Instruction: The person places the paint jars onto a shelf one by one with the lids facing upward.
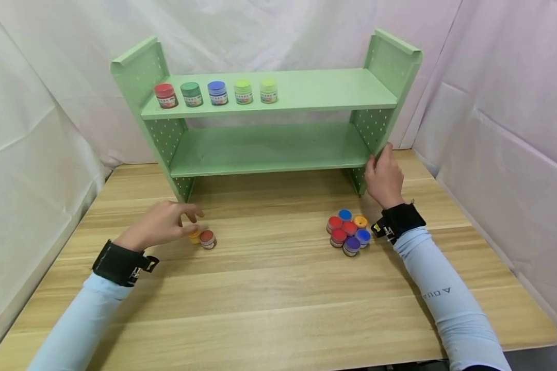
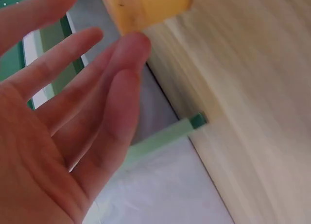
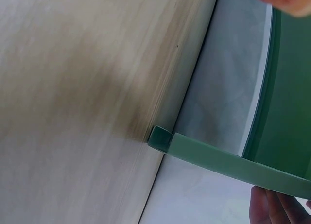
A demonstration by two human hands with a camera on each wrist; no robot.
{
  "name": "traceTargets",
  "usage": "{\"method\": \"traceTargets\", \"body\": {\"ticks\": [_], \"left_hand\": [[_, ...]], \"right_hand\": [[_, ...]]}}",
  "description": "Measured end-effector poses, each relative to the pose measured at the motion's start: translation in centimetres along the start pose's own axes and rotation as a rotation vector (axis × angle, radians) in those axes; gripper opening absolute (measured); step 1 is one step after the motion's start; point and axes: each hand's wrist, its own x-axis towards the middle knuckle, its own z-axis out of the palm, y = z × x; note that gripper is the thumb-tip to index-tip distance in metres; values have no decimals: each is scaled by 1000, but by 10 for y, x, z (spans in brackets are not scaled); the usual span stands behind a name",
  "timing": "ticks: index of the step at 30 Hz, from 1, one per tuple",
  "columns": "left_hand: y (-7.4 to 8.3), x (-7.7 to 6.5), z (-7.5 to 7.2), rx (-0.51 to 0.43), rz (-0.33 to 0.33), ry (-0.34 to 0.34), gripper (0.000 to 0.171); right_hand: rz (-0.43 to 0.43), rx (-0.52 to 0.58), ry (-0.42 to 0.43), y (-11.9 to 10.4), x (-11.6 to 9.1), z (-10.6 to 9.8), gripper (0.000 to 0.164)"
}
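My left hand [image 1: 160, 225] is low over the table's left side, fingers apart and loosely bent. Just under its thumb stands a yellow paint jar [image 1: 194, 237], partly covered by the hand; in the left wrist view the orange-yellow jar [image 2: 150, 8] shows beyond the fingertips. Beside it is a small jar with a brownish-red lid [image 1: 208, 239]. With my right hand [image 1: 385, 178] I grip the right side panel of a green two-tier shelf [image 1: 269, 147]. Fingers [image 3: 274, 207] show behind the panel's edge [image 3: 218, 161] in the right wrist view, the thumb on the other side.
On the upper tier a row of paint jars runs from the left: red [image 1: 166, 96], dark green [image 1: 192, 95], blue [image 1: 218, 93] and light green ones [image 1: 243, 91]. Several more jars [image 1: 349, 229] cluster on the wooden table [image 1: 260, 309] at right. White cloth [image 1: 501, 154] hangs around.
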Motion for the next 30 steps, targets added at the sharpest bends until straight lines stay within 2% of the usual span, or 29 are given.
{"method": "traceTargets", "body": {"ticks": [4,8,16,30], "left_hand": [[-3,-9,1,-20,-13,-47,29],[-5,-12,3,-37,-7,-73,33],[-7,-7,6,-29,-29,-100,31],[-8,1,8,-52,-19,-100,30]], "right_hand": [[3,-1,5,0,1,1,41],[1,1,6,1,1,1,41],[0,5,1,0,1,1,41],[0,-4,-2,0,1,0,42]]}}
